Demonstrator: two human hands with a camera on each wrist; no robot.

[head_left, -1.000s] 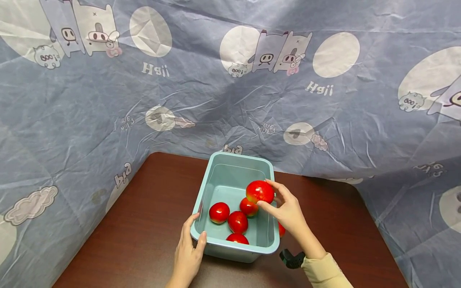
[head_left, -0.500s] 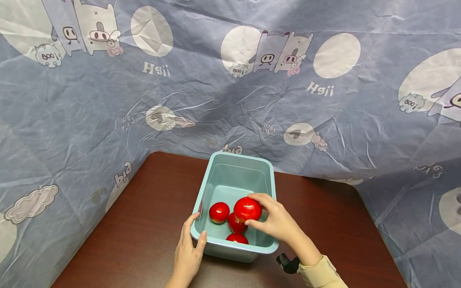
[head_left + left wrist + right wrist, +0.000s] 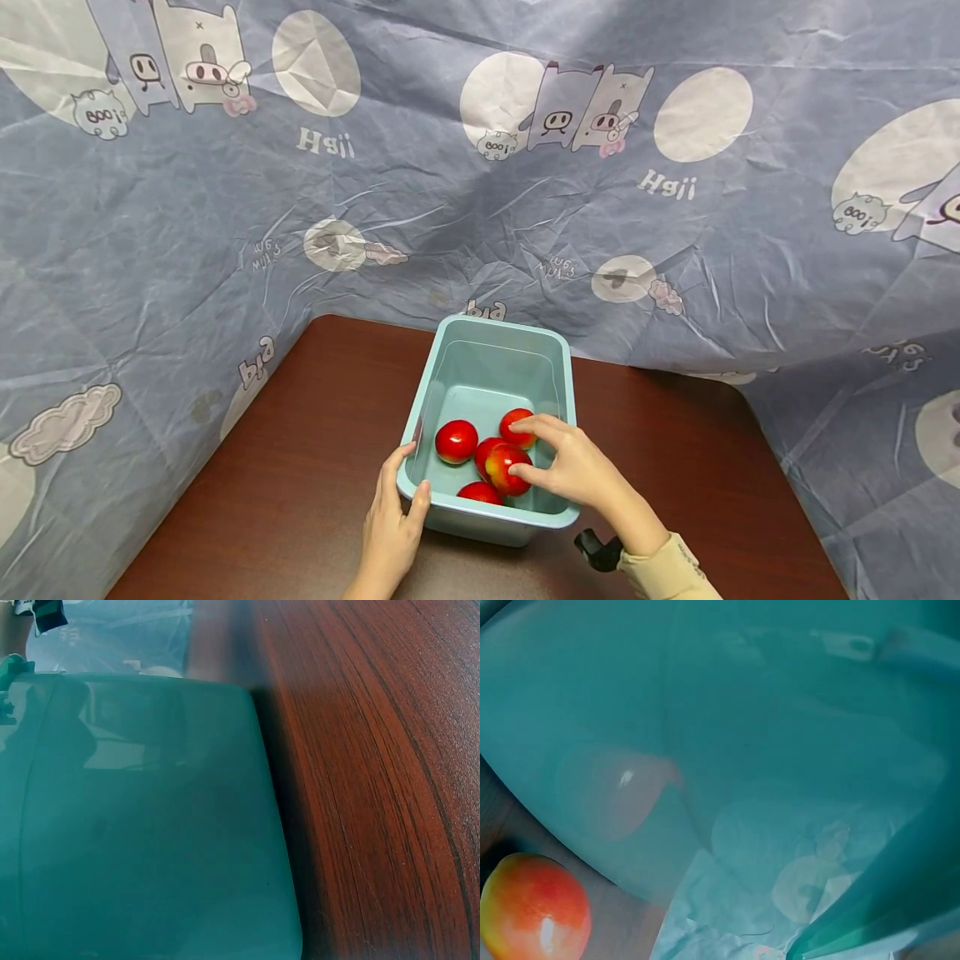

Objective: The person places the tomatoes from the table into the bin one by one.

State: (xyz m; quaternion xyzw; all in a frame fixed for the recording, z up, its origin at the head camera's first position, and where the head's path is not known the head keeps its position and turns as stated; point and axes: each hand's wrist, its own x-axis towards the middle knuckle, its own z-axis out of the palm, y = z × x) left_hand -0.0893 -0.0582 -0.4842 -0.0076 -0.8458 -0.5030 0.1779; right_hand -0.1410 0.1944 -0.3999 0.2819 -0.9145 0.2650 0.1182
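Note:
A light blue-green plastic bin (image 3: 498, 325) holds several glossy red fruits. My left hand (image 3: 392, 529) grips the bin's near-left corner, thumb at the front wall and fingers along the left rim. Inside the bin, my right hand (image 3: 573, 467) has its fingers spread and loosely bent. The thumb tip overlaps a red fruit with a yellow-green patch (image 3: 504, 467), and the fingertips overlap a farther red fruit (image 3: 516, 423). Another red fruit (image 3: 456, 442) lies to the left, and one (image 3: 480, 492) shows by the front wall. The left wrist view shows the bin's outer wall (image 3: 150, 825).
The bin stands on a dark reddish wooden table (image 3: 300, 467). In the right wrist view, a red-and-yellow fruit (image 3: 536, 911) lies on the table outside the bin. A grey-blue printed cloth (image 3: 420, 217) hangs around the back and sides. A black device (image 3: 598, 550) sits below my right wrist.
My right hand has carried a red fruit from the bin's right side toward its near middle and let go of it. The front fruit has shifted slightly left. My left hand has stayed put.

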